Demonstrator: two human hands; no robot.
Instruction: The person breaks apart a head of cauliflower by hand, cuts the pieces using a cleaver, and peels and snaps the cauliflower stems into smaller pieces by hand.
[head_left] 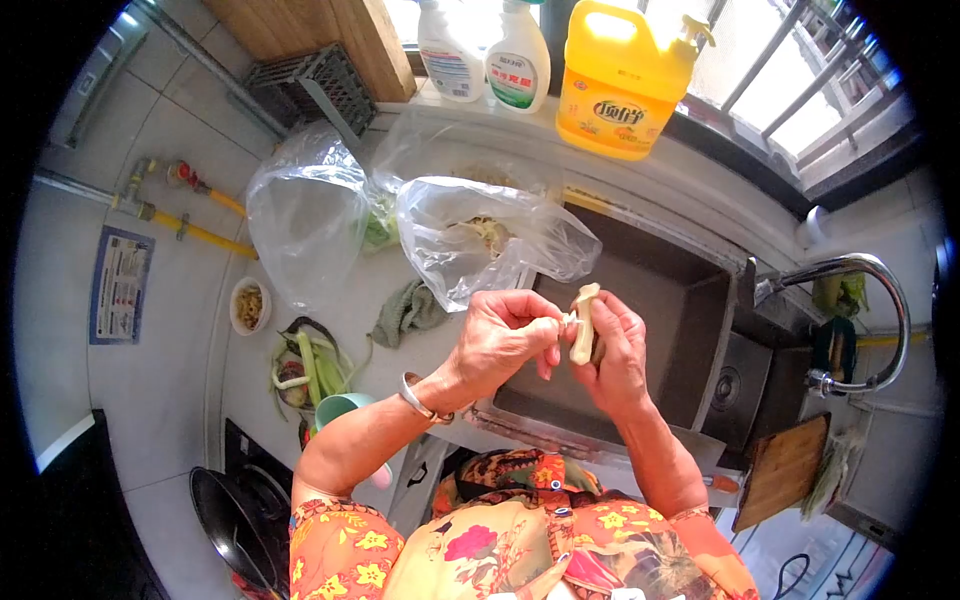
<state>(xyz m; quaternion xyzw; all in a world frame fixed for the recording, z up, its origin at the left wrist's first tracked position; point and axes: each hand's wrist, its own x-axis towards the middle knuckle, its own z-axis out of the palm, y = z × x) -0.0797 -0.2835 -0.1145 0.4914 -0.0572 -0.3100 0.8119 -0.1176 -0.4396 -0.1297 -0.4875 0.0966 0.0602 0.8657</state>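
My right hand (618, 350) holds a pale yellow, knobbly stick-shaped piece of food (584, 325) upright above the sink's near-left part; its exact kind is unclear. My left hand (510, 335), with a bracelet on the wrist, is closed in a pinch against the left side of that piece. Something small and whitish shows at its fingertips, too small to name. Just beyond my left hand lies an open clear plastic bag (440, 225) with pale bits inside. Below both hands is the dark rectangular sink (660, 290).
More plastic bags (305, 205) lie to the left, near a grey-green cloth (408, 312), green vegetables (315, 368) and a small white bowl (250, 305). A yellow pump jug (625, 85) and spray bottles stand on the sill. The curved faucet (890, 290) is at right.
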